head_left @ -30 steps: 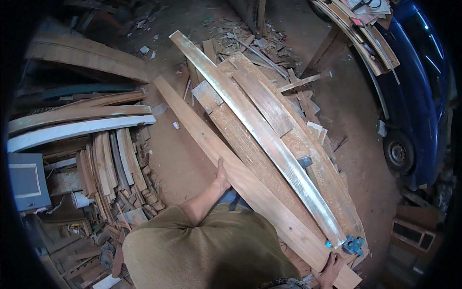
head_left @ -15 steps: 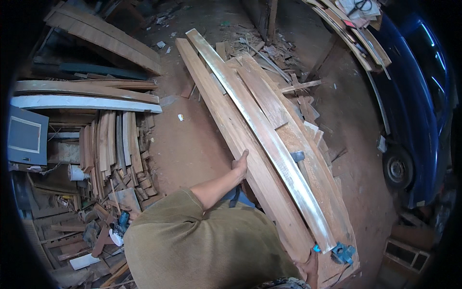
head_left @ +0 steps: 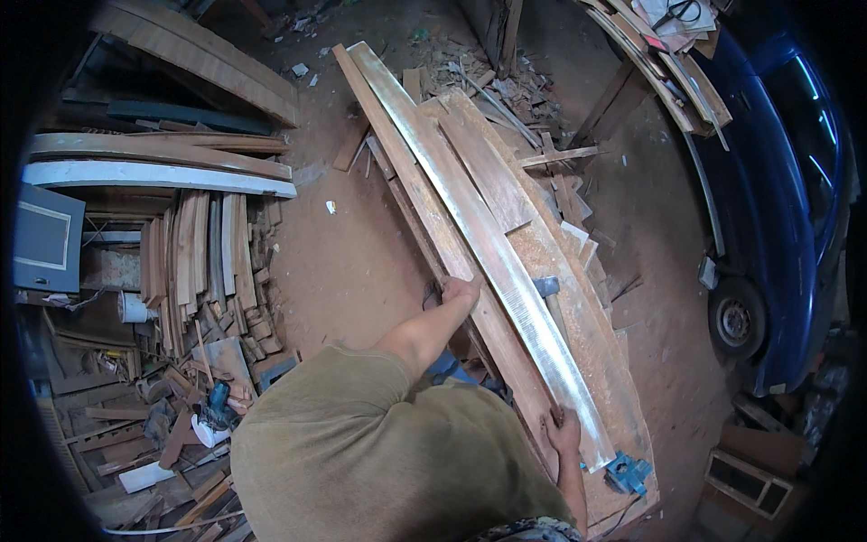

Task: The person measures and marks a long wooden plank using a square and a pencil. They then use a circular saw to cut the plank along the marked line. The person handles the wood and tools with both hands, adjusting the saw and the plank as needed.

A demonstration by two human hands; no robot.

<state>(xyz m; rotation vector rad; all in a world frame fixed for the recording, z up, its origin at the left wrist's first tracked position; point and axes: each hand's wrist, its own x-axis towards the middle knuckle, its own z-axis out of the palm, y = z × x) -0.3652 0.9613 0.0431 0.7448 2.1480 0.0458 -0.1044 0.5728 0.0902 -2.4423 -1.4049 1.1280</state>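
Note:
A long brown wooden plank (head_left: 506,348) lies lengthwise on the workbench, close along the left side of a pale, whitish plank (head_left: 515,298). My left hand (head_left: 461,291) grips the brown plank's left edge about midway, its fingers curled over the side. Nearer to me, my right hand (head_left: 564,434) holds the same plank by its near end, fingers bent on top; the palm side is hidden. A teal power tool (head_left: 626,472), possibly a planer, sits at the bench's near end, just beyond the pale plank. A hammer (head_left: 546,286) lies right of the pale plank.
The sawdust-covered bench (head_left: 587,348) also carries a short, wide board (head_left: 488,172). Stacked timber (head_left: 194,253) and offcuts fill the left side. A blue car (head_left: 777,181) stands at the right, with boards (head_left: 664,68) and scissors (head_left: 677,11) near it.
The brown plank has shifted right against the pale plank and shows a narrower face. My left hand has moved from its top to its left edge; my right hand has come up onto the near end.

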